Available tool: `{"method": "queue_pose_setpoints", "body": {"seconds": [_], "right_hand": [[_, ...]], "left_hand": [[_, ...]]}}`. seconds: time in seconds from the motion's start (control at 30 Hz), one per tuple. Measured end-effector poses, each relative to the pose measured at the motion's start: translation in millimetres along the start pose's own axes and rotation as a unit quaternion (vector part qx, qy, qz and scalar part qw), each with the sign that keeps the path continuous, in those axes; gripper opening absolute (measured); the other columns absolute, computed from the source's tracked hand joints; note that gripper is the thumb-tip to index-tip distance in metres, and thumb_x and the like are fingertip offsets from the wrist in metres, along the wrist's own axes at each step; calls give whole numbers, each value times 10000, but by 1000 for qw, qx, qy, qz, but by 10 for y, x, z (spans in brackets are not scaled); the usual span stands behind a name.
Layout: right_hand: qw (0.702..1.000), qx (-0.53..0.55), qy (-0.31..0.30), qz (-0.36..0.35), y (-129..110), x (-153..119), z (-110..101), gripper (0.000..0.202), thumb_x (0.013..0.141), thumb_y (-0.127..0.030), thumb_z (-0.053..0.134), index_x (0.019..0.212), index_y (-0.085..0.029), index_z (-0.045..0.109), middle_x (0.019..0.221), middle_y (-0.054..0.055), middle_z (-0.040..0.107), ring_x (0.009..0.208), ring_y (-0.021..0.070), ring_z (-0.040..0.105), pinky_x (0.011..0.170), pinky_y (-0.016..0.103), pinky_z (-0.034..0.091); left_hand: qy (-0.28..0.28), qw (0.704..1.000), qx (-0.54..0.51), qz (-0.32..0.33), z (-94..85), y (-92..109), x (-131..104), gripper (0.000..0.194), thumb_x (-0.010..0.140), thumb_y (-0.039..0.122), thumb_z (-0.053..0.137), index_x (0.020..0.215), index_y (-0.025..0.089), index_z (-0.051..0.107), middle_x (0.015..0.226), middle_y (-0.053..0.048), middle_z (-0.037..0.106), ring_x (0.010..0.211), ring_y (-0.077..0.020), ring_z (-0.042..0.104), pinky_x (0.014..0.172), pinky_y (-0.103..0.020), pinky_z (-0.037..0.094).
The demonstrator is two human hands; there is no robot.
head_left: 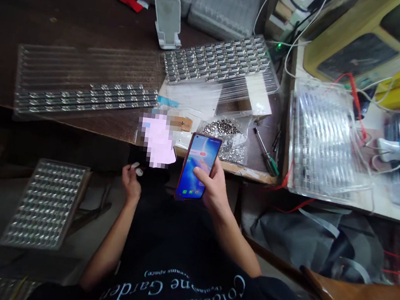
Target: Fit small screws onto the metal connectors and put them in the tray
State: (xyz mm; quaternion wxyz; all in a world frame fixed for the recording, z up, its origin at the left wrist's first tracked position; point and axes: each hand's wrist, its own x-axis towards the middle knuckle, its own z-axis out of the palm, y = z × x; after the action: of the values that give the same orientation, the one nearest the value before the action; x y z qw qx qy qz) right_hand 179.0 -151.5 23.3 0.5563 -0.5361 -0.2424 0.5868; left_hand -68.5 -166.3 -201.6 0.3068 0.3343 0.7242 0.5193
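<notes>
My right hand (214,187) is wrapped round a smartphone (190,175) with a lit blue screen, its thumb lying over the glass. Lower left of the table edge, my left hand (131,184) pinches small white earbuds (139,171) between its fingertips. Between the two hands, at the table's front edge, lies another phone (159,140) with a pale pink screen, partly blurred out. Just beyond the held smartphone sits a clear plastic bag (234,149) of small metal parts. A screwdriver (265,153) with a green handle lies to its right.
Clear trays of metal connectors lie on the dark table, one at the left (86,92) and one farther back (218,57). A white phone stand (167,22) stands behind them. Stacked trays (318,140) fill the right side table. Another tray (45,204) rests low at left.
</notes>
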Motion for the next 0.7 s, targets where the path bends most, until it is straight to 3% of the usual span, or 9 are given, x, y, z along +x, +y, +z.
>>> {"method": "queue_pose_setpoints", "body": {"seconds": [0.17,0.37,0.5,0.7], "right_hand": [[1000,9,-13,13,-20,-14,-2,512,725,-401,870,1162,-268,638,1094,25,745,940,243,709,832,360,604],[998,55,15,24,6,-13,-25,289,792,-422,749,1022,-264,673,981,-6,729,859,208,672,791,323,580],[999,29,4,32,0,-9,-8,381,755,-406,795,1084,-265,666,1028,4,748,938,235,688,860,350,580],[998,55,3,40,-25,-25,6,362,803,-457,710,1112,-274,663,1087,14,752,1054,282,694,919,407,587]], "left_hand": [[-1,1000,0,1,17,19,7,344,908,538,567,959,197,570,884,-12,575,831,-169,541,803,-280,411],[1,1000,7,4,36,25,15,397,888,582,550,966,193,566,889,-20,570,845,-177,549,800,-287,412],[1,1000,10,1,35,10,20,409,889,588,545,983,191,570,860,-10,553,832,-171,550,806,-284,413],[-8,1000,2,-2,18,-9,24,365,911,555,557,988,198,574,910,-23,592,868,-172,574,830,-280,421]]}}
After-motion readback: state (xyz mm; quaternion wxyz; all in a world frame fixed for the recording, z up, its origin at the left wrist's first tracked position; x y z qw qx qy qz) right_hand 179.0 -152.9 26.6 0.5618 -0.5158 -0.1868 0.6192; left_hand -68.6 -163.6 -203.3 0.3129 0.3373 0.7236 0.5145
